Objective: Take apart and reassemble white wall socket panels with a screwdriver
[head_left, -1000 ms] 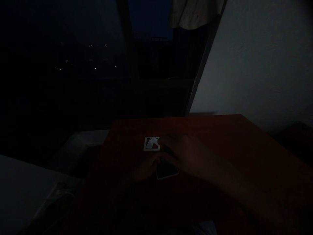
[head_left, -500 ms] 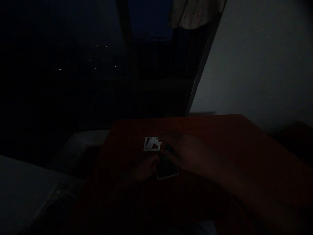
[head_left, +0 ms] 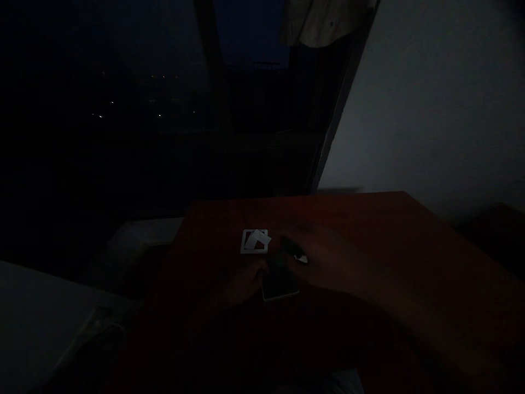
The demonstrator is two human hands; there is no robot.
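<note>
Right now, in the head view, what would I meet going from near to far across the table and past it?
Dark flat object with a pale edge, white square frame with pale strips, the table's far edge, window.

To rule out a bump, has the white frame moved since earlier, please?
No; the white frame looks unshifted in any direction against the far table edge.

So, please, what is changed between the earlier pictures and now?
The fingers of the right hand have drawn back slightly rightward, uncovering the right side of the white square frame. A small white patch has appeared by its thumb, too dim to identify. The left hand, frame and dark rectangular slab with pale edge stayed practically in place.
</note>
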